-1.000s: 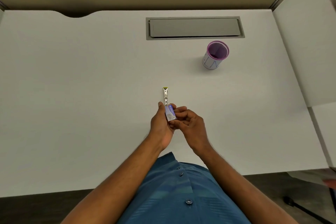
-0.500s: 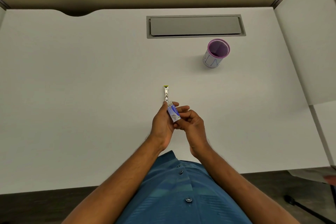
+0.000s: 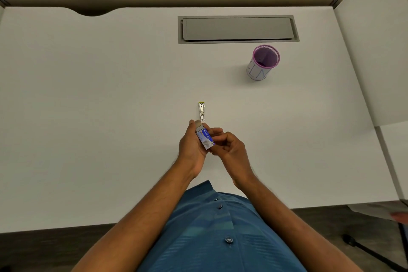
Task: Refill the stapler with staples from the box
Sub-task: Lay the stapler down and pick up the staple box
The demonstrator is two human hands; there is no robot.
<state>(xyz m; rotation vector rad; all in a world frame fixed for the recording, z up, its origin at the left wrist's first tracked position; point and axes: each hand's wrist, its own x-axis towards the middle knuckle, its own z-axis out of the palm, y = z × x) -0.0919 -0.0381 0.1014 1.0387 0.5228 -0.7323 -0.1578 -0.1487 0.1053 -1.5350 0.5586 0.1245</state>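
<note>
- Two hands are meeting over the middle of the white bench (image 3: pixel 88 117), close to the person's body, likely so the small work stays easy to see.
- The left hand (image 3: pixel 191 148) is cradling the box (image 3: pixel 204 136), its fingers wrapped round the back and thumb up near the top end; the grip is closed on the box.
- The right hand (image 3: pixel 229 150) is curling in from the side, its fingers (image 3: pixel 215 131) touching the box's edge and lower end, seemingly steadying it or working it open; how firmly they are pinching I cannot tell.
- The box is a small cardboard oblong, blue and white with print, tilted with a pale end pointing away, where an inner tray may be sliding out.
- The stapler (image 3: pixel 201 112) is lying flat on the bench just beyond the hands, a slim bright metal strip with a yellow-green tip at the far end; it looks opened out and waiting for loading.
- No staples are showing yet, so the refill seems to be at an early stage.
- Well apart, toward the far right, a purple mesh cup (image 3: pixel 262 63) is standing upright, near a grey recessed flap (image 3: pixel 238 28).
</note>
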